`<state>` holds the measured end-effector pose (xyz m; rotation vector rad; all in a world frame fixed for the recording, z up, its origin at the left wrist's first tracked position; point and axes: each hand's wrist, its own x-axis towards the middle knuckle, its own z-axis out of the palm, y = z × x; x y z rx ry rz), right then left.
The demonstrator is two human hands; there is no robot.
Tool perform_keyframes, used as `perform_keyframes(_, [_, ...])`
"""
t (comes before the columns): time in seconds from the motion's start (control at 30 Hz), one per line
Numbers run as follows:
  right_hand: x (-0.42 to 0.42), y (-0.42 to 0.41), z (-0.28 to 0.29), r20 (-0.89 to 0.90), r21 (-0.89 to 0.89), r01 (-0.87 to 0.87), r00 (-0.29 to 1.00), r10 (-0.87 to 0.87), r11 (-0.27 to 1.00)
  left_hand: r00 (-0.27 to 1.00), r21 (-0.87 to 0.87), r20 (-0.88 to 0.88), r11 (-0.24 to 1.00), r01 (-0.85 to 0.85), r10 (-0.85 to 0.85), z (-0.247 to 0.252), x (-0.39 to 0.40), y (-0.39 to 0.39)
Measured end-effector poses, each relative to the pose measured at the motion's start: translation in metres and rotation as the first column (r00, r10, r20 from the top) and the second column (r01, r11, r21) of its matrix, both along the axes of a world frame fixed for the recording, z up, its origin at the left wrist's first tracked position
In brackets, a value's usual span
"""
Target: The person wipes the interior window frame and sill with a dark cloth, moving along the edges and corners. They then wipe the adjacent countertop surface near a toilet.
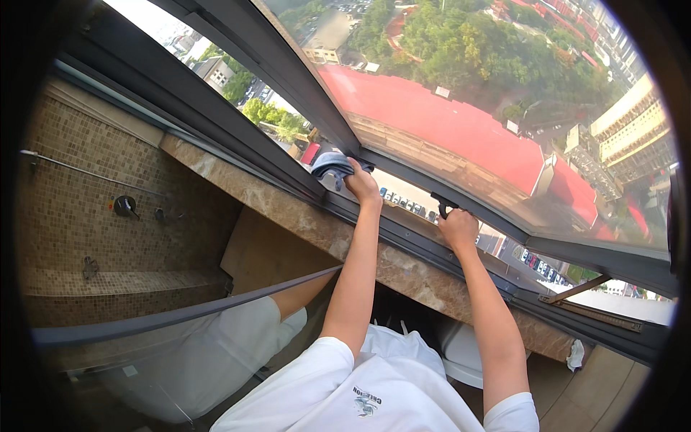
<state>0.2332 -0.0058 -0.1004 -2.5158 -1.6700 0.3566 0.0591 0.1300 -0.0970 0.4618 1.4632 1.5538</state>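
Observation:
My left hand (363, 183) grips a bunched blue-grey cloth (330, 163) at the lower left corner of a tilted-out window sash (345, 127). Part of the cloth hangs loose to the left of my fingers. Farther right, my right hand (460, 229) is closed around the black window handle (444, 208) on the sash's bottom rail. The glass pane (432, 124) looks hazy. Between the sash and the dark fixed frame (394, 227) is an open gap, with parked cars visible far below. Both arms reach over the brown marble sill (410, 278).
A metal stay arm (580, 289) joins sash and frame at the right. White crumpled tissue (576, 355) lies at the sill's right end. A glass shower panel's edge (189, 309) runs close by my left arm. A white toilet (463, 353) stands below the sill.

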Motion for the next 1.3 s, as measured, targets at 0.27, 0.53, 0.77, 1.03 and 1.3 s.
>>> perform_keyframes(0.27, [-0.005,0.004,0.008,0.006,-0.029,-0.014,1.000,0.015,0.999,0.926,0.086,-0.337,0.974,0.211,-0.171,-0.027,0.087,-0.088])
perform_keyframes(0.53, [-0.002,0.000,0.005,-0.033,0.024,-0.011,0.999,0.011,1.000,0.994,-0.063,0.057,0.993,0.096,-0.093,0.011,0.033,-0.029])
perform_keyframes(0.77, [-0.003,0.003,0.001,-0.012,0.020,-0.070,0.997,0.070,0.997,0.843,0.061,-0.363,0.893,0.447,-0.397,-0.044,0.095,-0.113])
perform_keyframes(1.03, [-0.001,0.001,0.003,-0.012,-0.017,-0.031,0.999,0.031,0.999,0.474,0.184,-0.879,0.875,0.447,-0.057,0.019,0.032,-0.058])
perform_keyframes(1.3, [-0.003,0.003,-0.008,-0.003,0.042,-0.057,0.998,0.057,0.997,0.288,-0.178,-0.863,0.782,0.598,-0.416,0.021,0.052,-0.085])
